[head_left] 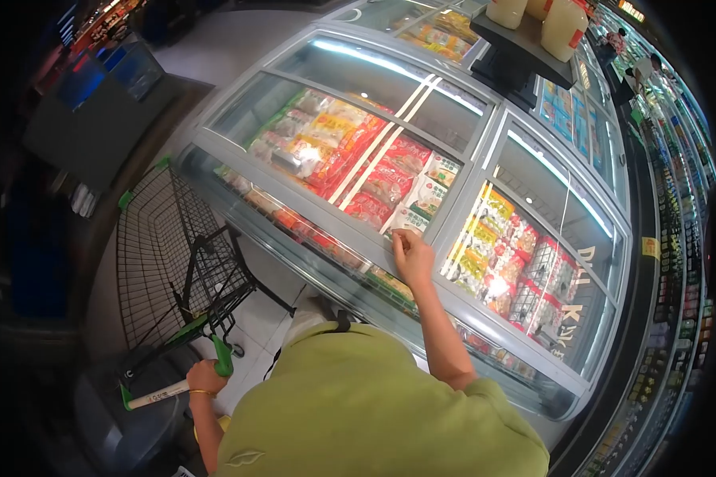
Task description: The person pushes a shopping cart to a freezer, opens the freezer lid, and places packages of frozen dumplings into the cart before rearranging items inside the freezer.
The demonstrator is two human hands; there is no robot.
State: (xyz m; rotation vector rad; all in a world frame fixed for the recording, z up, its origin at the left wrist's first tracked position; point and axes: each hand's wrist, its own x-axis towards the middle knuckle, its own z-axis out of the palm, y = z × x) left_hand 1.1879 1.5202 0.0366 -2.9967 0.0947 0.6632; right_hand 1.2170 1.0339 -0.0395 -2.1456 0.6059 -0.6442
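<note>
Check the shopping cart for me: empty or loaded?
It looks empty: the cart shows bare wire sides, the floor is visible through them, and no goods appear inside.

My olive-green shirt [374, 405] hides most of my beige-clad legs [310, 312] beside the glass-topped grey freezer [294, 191]. White glare washes out print on red-and-yellow plastic bags [326, 127] inside. My left hand [205, 378] covers part of the white-and-green cart handle [159, 395]; whether my right hand [413, 256] touches the freezer is unclear. The top edge crops cream-coloured plastic jugs [565, 30]; distant shoppers [644, 73] appear too small to make out.
</note>
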